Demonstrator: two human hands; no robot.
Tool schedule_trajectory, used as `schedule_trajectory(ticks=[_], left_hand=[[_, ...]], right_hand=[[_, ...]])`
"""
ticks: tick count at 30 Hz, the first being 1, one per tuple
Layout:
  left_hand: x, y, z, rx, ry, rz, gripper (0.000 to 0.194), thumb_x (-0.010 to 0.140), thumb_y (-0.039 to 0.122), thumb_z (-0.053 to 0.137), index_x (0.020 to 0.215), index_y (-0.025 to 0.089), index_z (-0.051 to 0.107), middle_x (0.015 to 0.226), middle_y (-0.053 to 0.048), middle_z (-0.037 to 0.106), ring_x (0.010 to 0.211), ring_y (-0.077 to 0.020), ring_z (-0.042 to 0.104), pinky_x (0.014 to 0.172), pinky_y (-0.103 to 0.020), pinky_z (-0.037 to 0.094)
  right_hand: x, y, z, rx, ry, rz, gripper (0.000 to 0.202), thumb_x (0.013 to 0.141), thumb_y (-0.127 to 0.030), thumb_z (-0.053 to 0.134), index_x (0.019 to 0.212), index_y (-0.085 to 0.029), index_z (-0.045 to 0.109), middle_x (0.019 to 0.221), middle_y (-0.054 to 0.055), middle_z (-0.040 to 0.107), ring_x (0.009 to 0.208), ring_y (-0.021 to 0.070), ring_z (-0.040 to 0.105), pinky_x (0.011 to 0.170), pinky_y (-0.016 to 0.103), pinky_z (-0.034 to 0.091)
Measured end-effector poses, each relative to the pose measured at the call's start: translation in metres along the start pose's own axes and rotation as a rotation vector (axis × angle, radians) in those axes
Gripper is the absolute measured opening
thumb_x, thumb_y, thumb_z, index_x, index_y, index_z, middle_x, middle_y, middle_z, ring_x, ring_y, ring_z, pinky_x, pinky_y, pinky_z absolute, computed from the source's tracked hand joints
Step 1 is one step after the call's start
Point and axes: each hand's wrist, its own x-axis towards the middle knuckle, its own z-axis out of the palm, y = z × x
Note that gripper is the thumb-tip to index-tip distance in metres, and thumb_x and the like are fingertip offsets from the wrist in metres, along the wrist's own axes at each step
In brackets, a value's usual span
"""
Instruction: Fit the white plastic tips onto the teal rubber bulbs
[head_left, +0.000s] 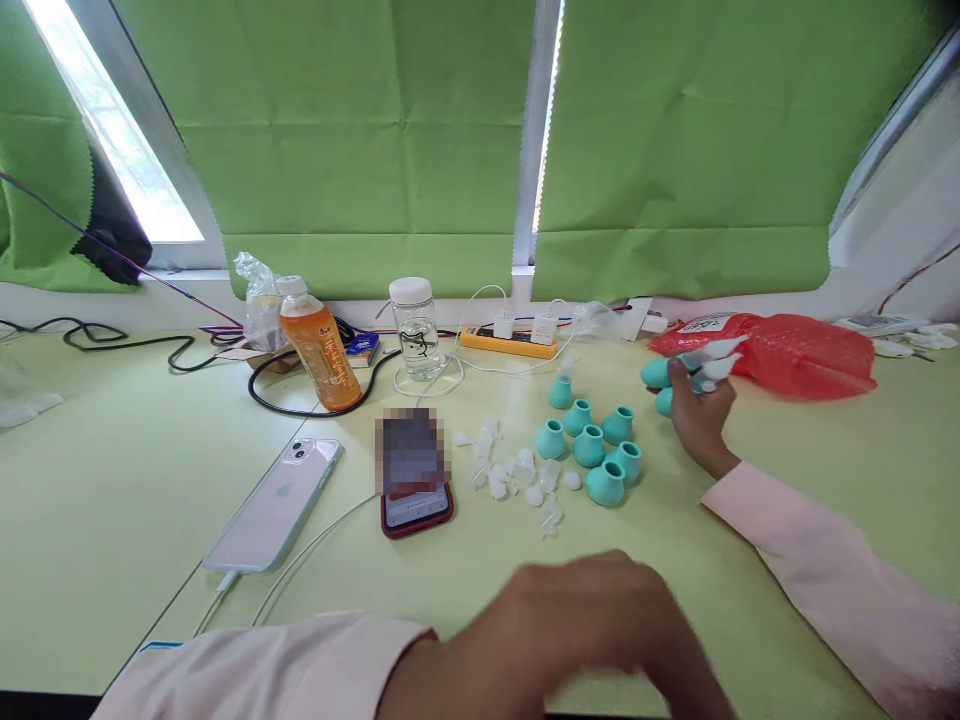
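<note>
My right hand [699,412] is closed round a few teal rubber bulbs [657,374] with white pointed tips, held above the table in front of the red plastic bag. To the left of that hand, several small teal bulbs [589,446] stand in a group with their open necks up; the rearmost one has a clear piece at its neck. Beside them lie scattered translucent white plastic pieces [525,465]. Close to the camera, my left hand [577,620] is bent downward over the table's front edge. Motion smears it, and its fingertips are hidden.
A red plastic bag [802,355] lies at the back right. Two phones [274,510] with cables lie left of centre. Behind them stand an orange drink bottle [321,345], leaning, and a clear jar [417,340]. A yellow power strip [508,342] with chargers sits along the back.
</note>
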Motion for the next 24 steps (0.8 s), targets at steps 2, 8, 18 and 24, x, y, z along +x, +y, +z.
schedule_trajectory(ticks=[2,8,18,24], left_hand=[[0.003,-0.019,0.003,0.069,0.192,-0.035,0.026,0.08,0.035,0.036,0.07,0.018,0.053,0.069,-0.005,0.053,0.066,-0.0144,0.048,0.065,-0.026,0.04],[0.014,-0.09,-0.002,0.18,0.272,-0.018,0.03,0.072,0.044,0.044,0.061,0.016,0.042,0.055,0.002,0.038,0.052,-0.0098,0.036,0.05,-0.022,0.03],[0.023,-0.115,0.012,-0.247,0.094,-0.28,0.052,0.08,0.051,0.025,0.047,0.014,0.041,0.042,0.004,0.032,0.04,-0.0055,0.023,0.04,-0.021,0.018],[0.031,-0.112,0.004,-0.42,0.25,-0.389,0.049,0.079,0.055,0.019,0.047,0.018,0.026,0.036,0.008,0.022,0.033,-0.0053,0.019,0.037,-0.021,0.017]], right_hand=[[-0.024,-0.039,-0.014,0.043,0.08,-0.153,0.034,0.071,-0.041,0.052,0.092,-0.014,0.057,0.097,0.011,0.059,0.079,0.0208,0.058,0.066,0.031,0.047],[-0.108,-0.092,-0.035,-0.165,-1.044,-0.286,0.013,0.063,-0.031,0.064,0.066,-0.019,0.061,0.065,0.001,0.061,0.06,0.0145,0.056,0.056,0.025,0.047],[-0.136,-0.066,-0.009,0.22,-1.713,0.327,0.025,0.059,-0.029,0.066,0.079,-0.015,0.061,0.072,0.0,0.063,0.066,0.0125,0.059,0.059,0.021,0.046],[-0.139,-0.06,-0.007,0.401,-1.713,0.482,0.027,0.06,-0.024,0.066,0.084,-0.014,0.06,0.078,0.004,0.065,0.075,0.0148,0.061,0.067,0.027,0.047]])
